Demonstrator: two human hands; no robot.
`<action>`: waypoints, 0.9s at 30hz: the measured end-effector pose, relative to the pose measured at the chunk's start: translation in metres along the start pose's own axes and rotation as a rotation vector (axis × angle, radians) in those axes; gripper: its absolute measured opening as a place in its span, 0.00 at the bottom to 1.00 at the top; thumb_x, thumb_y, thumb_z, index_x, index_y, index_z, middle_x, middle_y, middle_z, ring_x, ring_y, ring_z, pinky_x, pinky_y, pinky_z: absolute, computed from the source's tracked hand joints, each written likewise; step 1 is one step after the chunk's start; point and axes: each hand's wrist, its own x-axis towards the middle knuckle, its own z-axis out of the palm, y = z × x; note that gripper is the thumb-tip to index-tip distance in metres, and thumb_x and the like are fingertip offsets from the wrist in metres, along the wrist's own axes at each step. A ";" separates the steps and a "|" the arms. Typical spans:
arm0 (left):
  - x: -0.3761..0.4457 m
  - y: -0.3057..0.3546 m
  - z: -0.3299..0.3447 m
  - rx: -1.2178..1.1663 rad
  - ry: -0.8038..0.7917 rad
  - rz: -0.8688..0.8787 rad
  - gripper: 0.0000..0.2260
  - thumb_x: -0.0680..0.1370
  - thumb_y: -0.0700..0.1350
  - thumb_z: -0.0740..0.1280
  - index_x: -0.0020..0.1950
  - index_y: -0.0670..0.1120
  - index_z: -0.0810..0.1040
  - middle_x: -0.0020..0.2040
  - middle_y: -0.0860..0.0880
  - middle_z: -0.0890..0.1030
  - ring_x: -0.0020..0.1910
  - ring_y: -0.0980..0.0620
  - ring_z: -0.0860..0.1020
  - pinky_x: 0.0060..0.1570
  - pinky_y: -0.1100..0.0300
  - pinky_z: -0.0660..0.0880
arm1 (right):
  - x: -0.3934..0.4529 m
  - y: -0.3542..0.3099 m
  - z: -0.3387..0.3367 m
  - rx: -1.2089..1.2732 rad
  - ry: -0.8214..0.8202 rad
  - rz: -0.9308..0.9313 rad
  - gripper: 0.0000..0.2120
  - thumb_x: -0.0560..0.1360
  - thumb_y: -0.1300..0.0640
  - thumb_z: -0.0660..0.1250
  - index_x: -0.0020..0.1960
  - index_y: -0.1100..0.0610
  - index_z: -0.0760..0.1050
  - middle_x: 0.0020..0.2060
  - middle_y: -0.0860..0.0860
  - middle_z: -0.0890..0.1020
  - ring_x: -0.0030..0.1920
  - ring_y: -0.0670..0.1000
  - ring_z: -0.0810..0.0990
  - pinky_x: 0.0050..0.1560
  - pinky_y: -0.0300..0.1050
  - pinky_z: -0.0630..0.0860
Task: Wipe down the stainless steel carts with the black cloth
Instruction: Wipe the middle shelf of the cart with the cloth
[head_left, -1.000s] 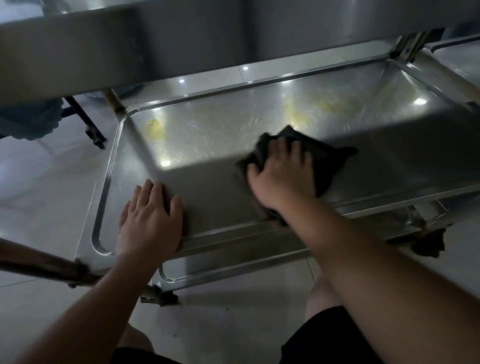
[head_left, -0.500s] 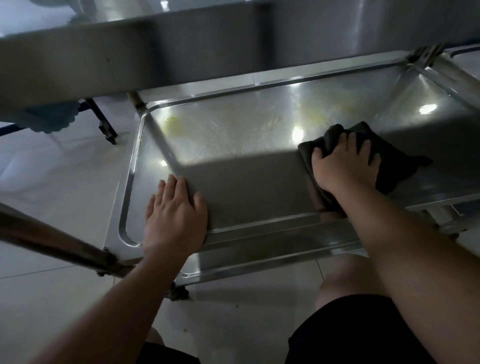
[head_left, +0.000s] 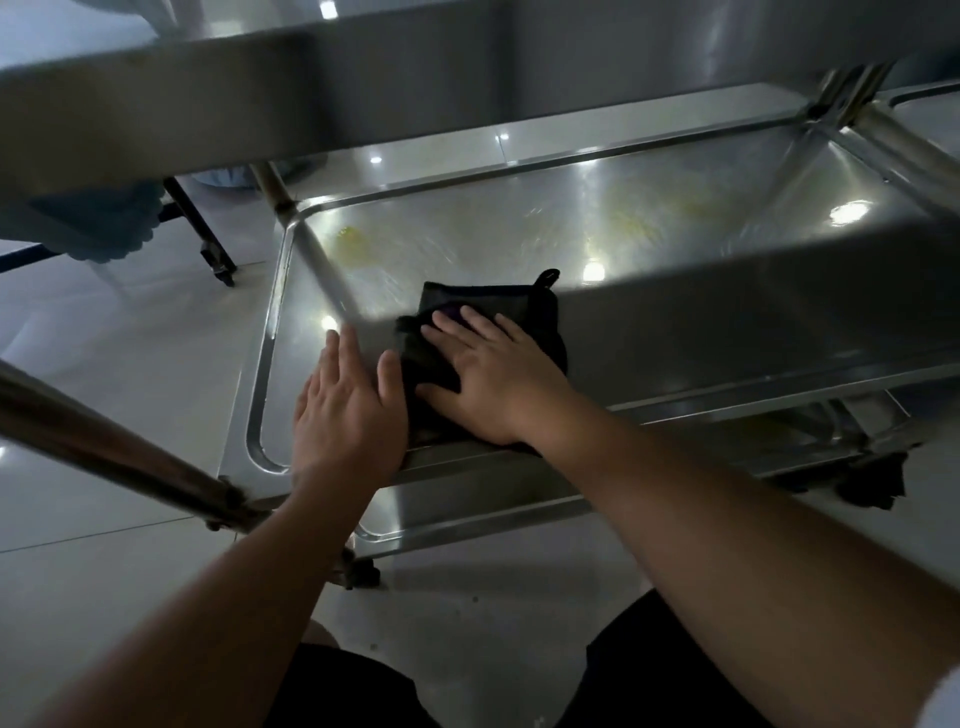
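Right hand (head_left: 498, 379) lies flat, fingers spread, pressing the black cloth (head_left: 488, 317) onto the middle shelf (head_left: 701, 332) of the steel cart (head_left: 649, 62). Left hand (head_left: 345, 415) is open too, fingers straight and together, palm down on the shelf just beside the cloth; thumb touches the cloth's left edge. Neither hand grips anything.

Cloth: roughly square, a small hanging loop (head_left: 548, 278) at its far corner, lying toward the near left part of the shelf, partly in the shadow of the upper shelf.

Shelf surface: yellowish stains (head_left: 353, 241) show near the far left corner and again (head_left: 636, 223) toward the far right. Smear marks sit between them. Judgement: the far half is not yet clean.

Step in hand, as I read it: wiping the shelf floor. To do it well, keep the palm flat so the whole cloth bears on the steel, work in overlapping passes out to the far rim (head_left: 519, 166), and press harder over the yellow patches. Left hand should brace the cart, since the castor (head_left: 358, 569) below could let it roll. Corners by the upright post (head_left: 278, 200) likely need fingertip pressure through the cloth.
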 end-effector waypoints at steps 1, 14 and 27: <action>0.000 -0.001 0.000 0.002 -0.001 0.003 0.36 0.84 0.68 0.40 0.88 0.51 0.46 0.88 0.48 0.50 0.86 0.50 0.49 0.83 0.50 0.48 | -0.009 0.013 -0.005 0.005 -0.010 -0.022 0.39 0.78 0.27 0.45 0.84 0.43 0.50 0.84 0.41 0.50 0.83 0.46 0.44 0.82 0.52 0.41; 0.004 -0.003 0.005 0.067 0.008 0.002 0.37 0.83 0.69 0.41 0.87 0.50 0.54 0.87 0.48 0.56 0.86 0.50 0.52 0.83 0.49 0.48 | -0.138 0.263 -0.074 0.019 0.132 0.698 0.47 0.71 0.22 0.48 0.83 0.45 0.53 0.83 0.48 0.59 0.81 0.58 0.59 0.79 0.61 0.58; 0.005 0.000 0.006 0.119 -0.047 -0.011 0.38 0.82 0.71 0.38 0.87 0.51 0.53 0.87 0.49 0.51 0.86 0.51 0.47 0.82 0.51 0.43 | -0.132 0.148 -0.045 0.036 0.038 0.630 0.58 0.67 0.14 0.41 0.85 0.51 0.49 0.84 0.48 0.50 0.83 0.56 0.49 0.79 0.60 0.51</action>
